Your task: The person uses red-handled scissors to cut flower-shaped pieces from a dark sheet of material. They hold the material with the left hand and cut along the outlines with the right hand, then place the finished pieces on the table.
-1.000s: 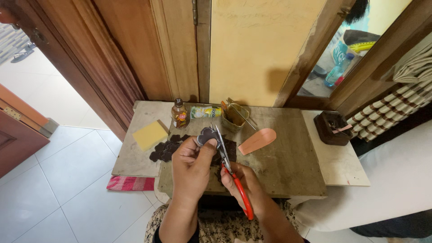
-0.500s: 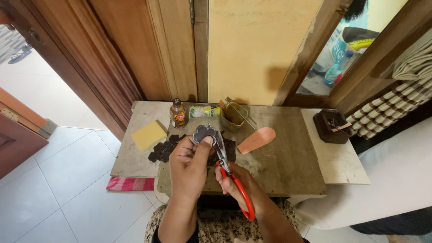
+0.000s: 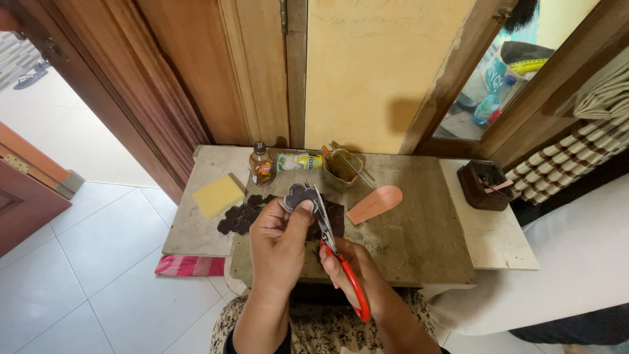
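Note:
My left hand (image 3: 278, 242) pinches a small dark scalloped piece (image 3: 300, 195) of flat material, held up over the board. My right hand (image 3: 350, 272) grips red-handled scissors (image 3: 337, 259), whose metal blades point up against the right edge of that piece. Below the blades lies a larger dark sheet (image 3: 331, 219) on the worn wooden board (image 3: 406, 242). Left of my hands, several dark cut-out shapes (image 3: 241, 216) lie in a loose pile on the board.
A yellow sponge-like pad (image 3: 218, 195) lies at the left. A small brown bottle (image 3: 261, 165), a tube lying on its side (image 3: 296, 161) and a tin with tools (image 3: 342, 167) stand at the back. A pink sole-shaped piece (image 3: 375, 204) lies right. A dark box (image 3: 485, 185) sits far right.
My hands have stayed in place; the scalloped piece has turned slightly in my left fingers and the scissor blades have shifted along its edge.

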`<act>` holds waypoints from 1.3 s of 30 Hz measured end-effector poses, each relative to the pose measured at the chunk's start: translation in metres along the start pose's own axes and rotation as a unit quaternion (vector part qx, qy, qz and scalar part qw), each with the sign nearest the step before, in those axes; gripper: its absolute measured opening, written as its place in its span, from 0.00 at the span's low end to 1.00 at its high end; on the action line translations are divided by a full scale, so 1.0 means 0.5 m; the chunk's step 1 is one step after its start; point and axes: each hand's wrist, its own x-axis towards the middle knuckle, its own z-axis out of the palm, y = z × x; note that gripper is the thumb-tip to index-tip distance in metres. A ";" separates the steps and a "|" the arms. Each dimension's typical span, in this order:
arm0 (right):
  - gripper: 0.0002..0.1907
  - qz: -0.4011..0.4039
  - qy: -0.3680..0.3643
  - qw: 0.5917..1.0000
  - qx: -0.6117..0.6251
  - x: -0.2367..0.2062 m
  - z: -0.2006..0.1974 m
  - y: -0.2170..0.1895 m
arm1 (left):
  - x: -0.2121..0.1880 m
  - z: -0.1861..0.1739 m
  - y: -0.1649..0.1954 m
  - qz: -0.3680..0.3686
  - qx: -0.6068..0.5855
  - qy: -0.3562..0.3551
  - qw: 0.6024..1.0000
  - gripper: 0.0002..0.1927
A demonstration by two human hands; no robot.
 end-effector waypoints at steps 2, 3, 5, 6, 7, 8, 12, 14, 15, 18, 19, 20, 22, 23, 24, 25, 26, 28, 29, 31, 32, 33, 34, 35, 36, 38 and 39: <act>0.27 0.005 0.014 1.000 -0.005 -0.002 0.002 0.007 | -0.002 -0.001 0.001 0.007 0.000 -0.001 1.000 0.06; 0.27 0.003 0.013 1.000 0.002 -0.002 0.001 0.010 | -0.002 0.000 0.001 0.011 -0.001 -0.003 1.000 0.06; 0.27 0.000 0.011 1.000 0.017 -0.004 0.000 0.015 | -0.002 0.000 0.002 0.005 -0.004 -0.003 1.000 0.07; 0.27 -0.013 0.012 1.000 0.004 -0.004 -0.002 0.017 | -0.004 -0.001 0.003 0.002 -0.005 -0.002 1.000 0.07; 0.27 -0.026 0.013 1.000 -0.008 -0.004 -0.005 0.018 | -0.005 -0.002 0.005 0.003 -0.001 -0.006 1.000 0.07; 0.27 -0.039 0.013 0.999 -0.021 -0.003 -0.007 0.018 | -0.005 -0.005 0.007 0.004 0.004 -0.010 1.000 0.07; 0.26 -0.011 0.015 1.000 -0.012 -0.001 -0.008 0.014 | -0.001 -0.009 0.010 0.013 0.024 -0.017 0.999 0.07; 0.25 0.013 0.007 1.000 -0.011 0.000 -0.009 0.008 | -0.001 -0.011 0.013 0.005 0.025 -0.015 1.000 0.07; 0.25 -0.012 -0.002 1.000 -0.022 -0.001 -0.010 0.004 | 0.000 -0.010 0.013 0.000 0.025 -0.015 1.000 0.07; 0.24 -0.053 -0.019 0.998 -0.042 -0.004 -0.011 -0.006 | 0.000 -0.008 0.014 0.001 0.026 -0.027 0.999 0.07; 0.23 -0.044 -0.016 0.998 -0.041 -0.004 -0.012 -0.007 | 0.000 -0.007 0.013 -0.001 0.027 -0.027 0.999 0.07; 0.23 -0.034 -0.014 0.999 -0.040 -0.004 -0.012 -0.009 | 0.000 -0.005 0.012 -0.003 0.027 -0.025 0.999 0.07; 0.25 -0.028 -0.011 0.999 -0.036 -0.006 -0.013 -0.009 | -0.001 -0.005 0.010 -0.001 0.031 -0.021 0.999 0.07; 0.25 -0.025 -0.010 0.999 -0.034 -0.006 -0.014 -0.007 | -0.002 -0.005 0.008 0.004 0.034 -0.020 0.999 0.07; 0.26 -0.016 -0.005 0.999 -0.038 -0.006 -0.014 -0.005 | -0.002 -0.004 0.007 0.008 0.036 -0.019 0.999 0.07; 0.27 -0.007 0.000 0.999 -0.041 -0.004 -0.013 -0.001 | -0.003 -0.005 0.006 0.006 0.035 -0.016 0.999 0.07; 0.27 0.002 0.006 0.999 -0.045 -0.002 -0.013 0.002 | -0.002 -0.005 0.005 0.004 0.033 -0.012 0.999 0.08; 0.27 -0.016 0.000 1.000 -0.026 0.000 -0.013 0.009 | -0.002 -0.005 0.004 0.007 0.033 -0.009 0.999 0.08; 0.28 -0.025 -0.003 1.000 -0.017 0.001 -0.013 0.012 | -0.002 -0.006 0.004 0.012 0.033 -0.009 0.999 0.08; 0.27 -0.026 -0.001 0.999 -0.027 0.001 -0.017 0.015 | -0.001 -0.008 0.006 0.014 0.038 -0.011 0.999 0.07; 0.26 -0.026 -0.001 0.999 -0.032 0.001 -0.019 0.016 | 0.000 -0.009 0.007 0.012 0.042 -0.011 0.999 0.07; 0.25 -0.020 0.000 0.999 -0.026 0.001 -0.019 0.018 | 0.000 -0.010 0.009 0.009 0.045 -0.012 0.999 0.06; 0.24 -0.014 0.000 1.000 -0.019 0.002 -0.019 0.018 | 0.000 -0.012 0.011 0.006 0.055 -0.012 0.998 0.06; 0.23 -0.008 0.001 1.000 -0.013 0.002 -0.019 0.019 | 0.001 -0.014 0.013 0.003 0.065 -0.012 0.998 0.06; 0.22 -0.008 -0.001 1.000 -0.014 0.003 -0.020 0.018 | 0.002 -0.016 0.015 0.001 0.074 -0.013 0.997 0.06; 0.20 -0.006 -0.004 1.000 -0.017 0.002 -0.021 0.017 | 0.002 -0.019 0.018 -0.005 0.079 -0.016 0.997 0.07; 0.20 -0.010 -0.003 1.000 -0.021 0.002 -0.022 0.015 | 0.003 -0.018 0.019 -0.008 0.082 -0.017 0.997 0.07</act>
